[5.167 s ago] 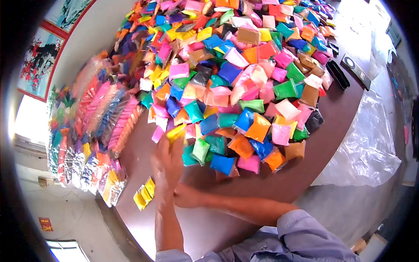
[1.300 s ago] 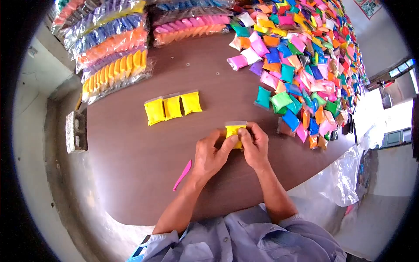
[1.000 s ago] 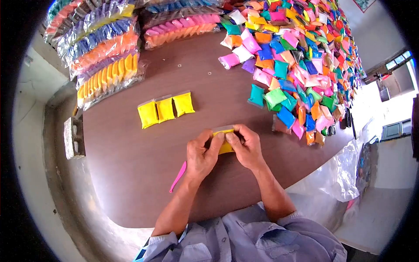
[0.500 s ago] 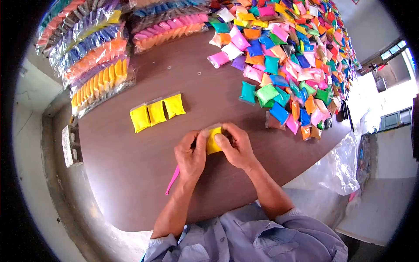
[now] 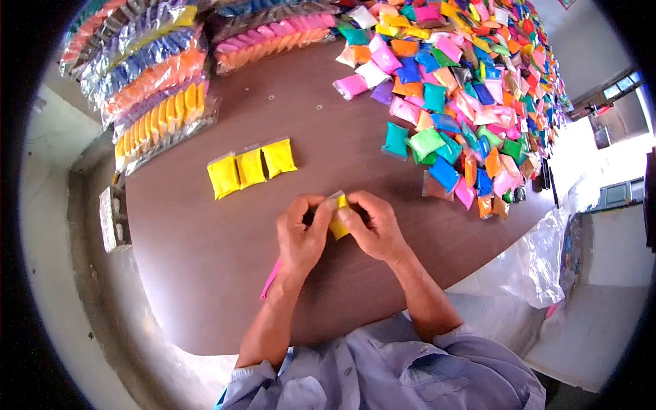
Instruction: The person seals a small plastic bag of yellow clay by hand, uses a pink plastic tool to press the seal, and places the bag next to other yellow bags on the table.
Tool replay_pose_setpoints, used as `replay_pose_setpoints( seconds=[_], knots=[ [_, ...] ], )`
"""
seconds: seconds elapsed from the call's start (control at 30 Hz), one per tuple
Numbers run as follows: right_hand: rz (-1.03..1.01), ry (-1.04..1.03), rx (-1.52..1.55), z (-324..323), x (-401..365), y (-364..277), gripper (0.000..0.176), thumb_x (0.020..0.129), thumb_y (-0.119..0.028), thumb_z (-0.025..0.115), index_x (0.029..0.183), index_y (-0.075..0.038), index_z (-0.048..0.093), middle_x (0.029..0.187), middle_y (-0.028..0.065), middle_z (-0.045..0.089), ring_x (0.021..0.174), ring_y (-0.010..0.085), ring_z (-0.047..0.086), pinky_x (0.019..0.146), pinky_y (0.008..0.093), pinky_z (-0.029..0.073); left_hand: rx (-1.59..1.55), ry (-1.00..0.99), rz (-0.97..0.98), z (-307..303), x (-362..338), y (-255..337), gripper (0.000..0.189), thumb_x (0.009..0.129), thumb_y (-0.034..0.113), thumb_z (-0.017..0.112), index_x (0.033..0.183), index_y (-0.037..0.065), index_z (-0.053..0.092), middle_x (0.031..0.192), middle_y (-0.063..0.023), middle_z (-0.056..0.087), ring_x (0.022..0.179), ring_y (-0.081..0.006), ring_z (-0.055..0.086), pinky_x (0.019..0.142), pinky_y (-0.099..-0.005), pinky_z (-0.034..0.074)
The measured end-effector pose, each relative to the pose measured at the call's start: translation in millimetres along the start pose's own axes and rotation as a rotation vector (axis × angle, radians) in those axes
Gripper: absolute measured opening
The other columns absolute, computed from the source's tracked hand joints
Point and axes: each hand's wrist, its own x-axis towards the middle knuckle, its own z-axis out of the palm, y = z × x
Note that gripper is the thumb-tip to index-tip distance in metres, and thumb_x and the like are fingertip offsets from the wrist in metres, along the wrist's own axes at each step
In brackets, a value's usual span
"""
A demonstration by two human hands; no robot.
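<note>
A: State the position of both hands.
B: The left hand (image 5: 301, 232) pinches the clear top edge of a yellow packet (image 5: 340, 231) between thumb and curled fingers. The right hand (image 5: 378, 229) pinches its body, thumb on the face. The packet is between the hands; clearance above the table (image 5: 205, 273) cannot be told.
A: How should it be handled?
B: Apply even, light thumb pressure. The filling looks soft; a hard squeeze could bulge it or strain the edge.
A: What lies on the surface?
B: Ahead-left of the left hand: three yellow packets (image 5: 251, 167) side by side. By the left wrist: a slim pink tool (image 5: 269, 281), partly hidden. Ahead-right of the right hand: a heap of coloured packets (image 5: 471, 102). Farther ahead-left of the left hand: bagged rows (image 5: 157, 75).
A: And the room?
B: Right of the right forearm: clear plastic sheeting (image 5: 540, 266). Left of the left hand, past the table edge: a pale block (image 5: 109, 222).
</note>
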Motion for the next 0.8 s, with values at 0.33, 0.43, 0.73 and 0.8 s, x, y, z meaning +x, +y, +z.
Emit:
replay_pose_setpoints(
  seconds=[0.33,0.43,0.73,0.8],
  knots=[
    [0.006,-0.015,0.064,-1,1,-3,0.016,0.095,-0.011,0.067,0.104,0.001,0.065,0.081,0.0035,0.063,0.068,0.0063,0.053,0.058,0.0254,0.043,-0.100,-0.056,0.020,1,5,6,0.021,0.094,0.015,0.073,0.103,-0.003,0.070,0.089,-0.0018,0.070,0.081,-0.0087,0.062,0.072,-0.0255,0.051],
    [0.042,-0.055,0.034,-2,0,-5,0.013,0.093,-0.009,0.067,0.102,0.001,0.066,0.081,0.0033,0.063,0.068,0.0061,0.053,0.058,0.0254,0.044,-0.093,-0.093,0.007,-4,7,0,0.019,0.093,0.016,0.075,0.100,-0.001,0.072,0.089,-0.0027,0.070,0.082,-0.0093,0.064,0.074,-0.0262,0.053],
    [0.031,-0.073,-0.032,0,1,-7,0.019,0.092,-0.009,0.066,0.107,0.001,0.066,0.087,0.0052,0.065,0.071,0.0066,0.056,0.060,0.0244,0.046,-0.077,-0.026,0.091,-5,4,-8,0.014,0.095,0.014,0.073,0.094,0.000,0.072,0.086,-0.0030,0.071,0.079,-0.0085,0.063,0.069,-0.0249,0.051],
    [0.069,-0.077,-0.020,0,-1,-3,0.019,0.093,-0.010,0.065,0.109,0.001,0.066,0.088,0.0045,0.065,0.073,0.0061,0.057,0.062,0.0237,0.047,-0.091,-0.003,0.091,-4,5,-3,0.015,0.095,0.015,0.074,0.096,0.000,0.072,0.085,-0.0026,0.070,0.078,-0.0083,0.062,0.068,-0.0251,0.051]
  ],
)
